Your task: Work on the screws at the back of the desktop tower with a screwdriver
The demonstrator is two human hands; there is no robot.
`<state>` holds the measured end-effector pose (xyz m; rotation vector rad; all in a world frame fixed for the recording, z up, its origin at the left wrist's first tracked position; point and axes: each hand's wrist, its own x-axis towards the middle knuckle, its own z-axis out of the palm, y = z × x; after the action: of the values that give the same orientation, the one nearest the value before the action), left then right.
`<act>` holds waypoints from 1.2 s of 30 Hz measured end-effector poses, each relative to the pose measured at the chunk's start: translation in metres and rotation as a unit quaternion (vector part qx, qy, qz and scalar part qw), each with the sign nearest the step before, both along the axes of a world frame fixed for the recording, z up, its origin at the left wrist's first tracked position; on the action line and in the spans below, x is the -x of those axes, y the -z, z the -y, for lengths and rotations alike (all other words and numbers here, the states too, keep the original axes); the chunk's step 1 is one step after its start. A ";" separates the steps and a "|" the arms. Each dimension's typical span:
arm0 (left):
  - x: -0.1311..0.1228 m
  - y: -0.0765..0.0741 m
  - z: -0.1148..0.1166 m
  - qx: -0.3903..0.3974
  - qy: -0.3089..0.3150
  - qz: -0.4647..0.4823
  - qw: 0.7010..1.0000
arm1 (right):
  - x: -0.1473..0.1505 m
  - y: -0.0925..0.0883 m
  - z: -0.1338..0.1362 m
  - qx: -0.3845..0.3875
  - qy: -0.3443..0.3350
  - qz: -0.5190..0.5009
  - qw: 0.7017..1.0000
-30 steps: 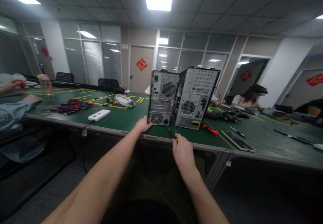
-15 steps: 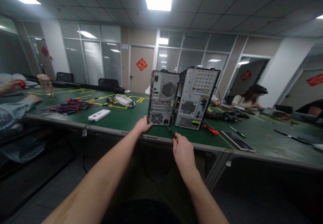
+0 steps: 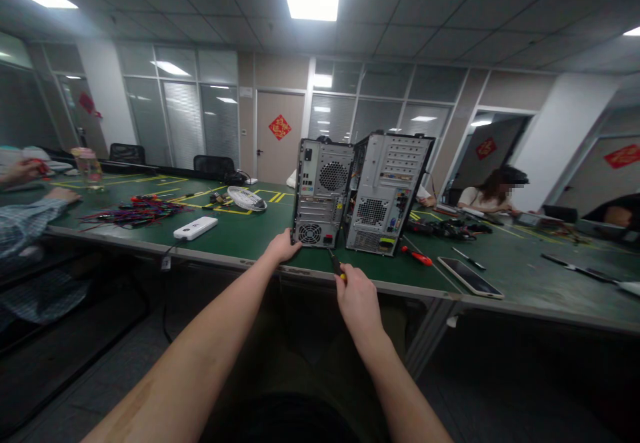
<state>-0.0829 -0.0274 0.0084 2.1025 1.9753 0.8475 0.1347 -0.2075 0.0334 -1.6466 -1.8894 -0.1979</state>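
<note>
Two computer cases stand upright side by side on the green table, their back panels facing me. My left hand [image 3: 283, 247] holds the lower left corner of the left computer case [image 3: 323, 193], its fingers partly hidden behind the edge. In my right hand [image 3: 359, 294] is a screwdriver [image 3: 336, 264] with a black and yellow handle. Its shaft points up at the bottom edge of the left case, near the red switch; whether the tip touches the case I cannot tell. The right computer case [image 3: 385, 193] is turned at a slight angle, close beside the left one.
A red screwdriver [image 3: 417, 256], a phone [image 3: 470, 276] and a thin tool [image 3: 469, 258] lie right of the cases. To the left are a white power strip [image 3: 196, 228], bundled cables [image 3: 135, 212] and a small white fan [image 3: 247, 198]. Co-workers sit at both sides.
My right hand has shifted slightly left, and the screwdriver stands a little steeper, showing more yellow on its handle. My left hand stays at the case's corner.
</note>
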 end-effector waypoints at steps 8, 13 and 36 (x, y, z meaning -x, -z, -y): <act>-0.001 -0.002 0.002 0.004 0.003 0.004 1.000 | -0.002 0.002 0.003 0.003 -0.007 0.047 0.999; 0.000 -0.001 0.001 0.004 0.004 0.005 1.000 | -0.002 0.000 0.002 0.016 -0.002 0.016 1.000; 0.001 0.001 -0.001 0.001 0.002 0.002 1.000 | -0.004 -0.001 0.000 0.007 -0.003 0.005 1.000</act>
<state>-0.0838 -0.0260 0.0075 2.1002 1.9687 0.8488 0.1387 -0.2078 0.0345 -1.6508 -1.9082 -0.1919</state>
